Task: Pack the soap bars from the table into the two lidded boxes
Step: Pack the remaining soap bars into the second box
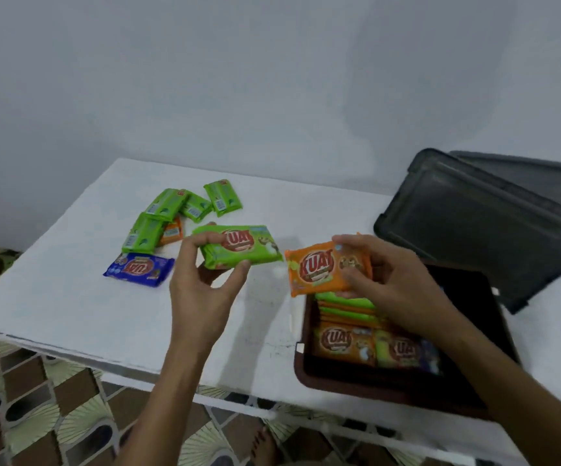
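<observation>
Over table [70,297]: L hand [201,280] pinches green bar [238,245], R hand [383,277] orange bar [319,269]; box [339,381] interior blurry.

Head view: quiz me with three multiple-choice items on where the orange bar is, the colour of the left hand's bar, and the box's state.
1. The orange soap bar is:
A. above the brown box's near-left corner
B. on the floor
C. under the lids

2. The left hand holds a bar coloured:
A. blue
B. green
C. orange

3. The brown box is:
A. lidded
B. open, empty
C. open, partly filled

Answers: 1 A, the right hand holds it there. 2 B, the green soap bar sits in its grip. 3 C, bars lie inside.
</observation>
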Demonstrator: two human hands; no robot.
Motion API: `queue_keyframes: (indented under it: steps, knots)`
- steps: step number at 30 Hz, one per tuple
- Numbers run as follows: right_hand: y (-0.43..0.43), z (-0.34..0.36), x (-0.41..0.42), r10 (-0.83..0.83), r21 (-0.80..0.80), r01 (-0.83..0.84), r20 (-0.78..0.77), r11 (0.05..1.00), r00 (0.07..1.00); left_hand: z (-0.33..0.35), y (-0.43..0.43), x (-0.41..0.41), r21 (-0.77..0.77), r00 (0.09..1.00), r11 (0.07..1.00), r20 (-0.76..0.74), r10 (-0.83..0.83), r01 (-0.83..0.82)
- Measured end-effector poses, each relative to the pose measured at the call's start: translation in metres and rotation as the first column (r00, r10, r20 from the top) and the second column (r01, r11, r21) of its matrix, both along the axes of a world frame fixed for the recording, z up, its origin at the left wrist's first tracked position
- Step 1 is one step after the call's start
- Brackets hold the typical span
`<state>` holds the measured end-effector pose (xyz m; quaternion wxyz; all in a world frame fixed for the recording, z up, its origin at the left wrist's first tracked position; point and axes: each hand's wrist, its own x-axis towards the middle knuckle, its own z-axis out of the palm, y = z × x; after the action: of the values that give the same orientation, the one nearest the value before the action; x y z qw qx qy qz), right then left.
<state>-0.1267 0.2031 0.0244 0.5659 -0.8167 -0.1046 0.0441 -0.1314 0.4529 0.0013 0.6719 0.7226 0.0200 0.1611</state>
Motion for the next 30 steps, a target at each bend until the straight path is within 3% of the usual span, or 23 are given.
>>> queue_keyframes:
  steps: [4, 10, 17, 19, 25, 28, 30]
  knots:
    - [-0.044, 0.003, -0.044, -0.063, -0.065, 0.059, -0.068, 0.996, 0.996, -0.007, -0.037, 0.002, -0.163, 0.986, 0.974, -0.034, -0.162, 0.154]
    - [-0.060, -0.032, -0.069, -0.090, -0.018, 0.089, -0.262, 0.996, 0.961, -0.021, -0.073, -0.001, -0.251, 0.939, 0.921, -0.093, -0.331, 0.300]
    - [-0.050, -0.062, -0.048, -0.034, -0.039, 0.018, -0.458, 0.999, 0.888, -0.027, -0.083, -0.007, -0.242, 0.921, 0.913, -0.134, -0.366, 0.328]
    - [-0.048, -0.070, -0.042, -0.047, -0.113, -0.009, -0.480, 0.994, 0.876, -0.028, -0.083, -0.008, -0.245, 0.921, 0.913, -0.135, -0.365, 0.326]
    - [-0.041, -0.083, -0.038, -0.028, -0.584, -0.134, -0.260, 0.801, 0.965, -0.026, -0.084, -0.009, -0.195, 0.908, 0.910, -0.138, -0.395, 0.366]
    - [-0.039, -0.078, -0.043, 0.005, -0.679, -0.130, -0.183, 0.723, 0.983, -0.023, -0.084, -0.009, -0.167, 0.900, 0.904, -0.131, -0.416, 0.394]
    - [-0.040, -0.070, -0.047, -0.012, -0.693, -0.036, -0.065, 0.720, 0.998, -0.020, -0.085, -0.011, -0.165, 0.885, 0.889, -0.124, -0.448, 0.427]
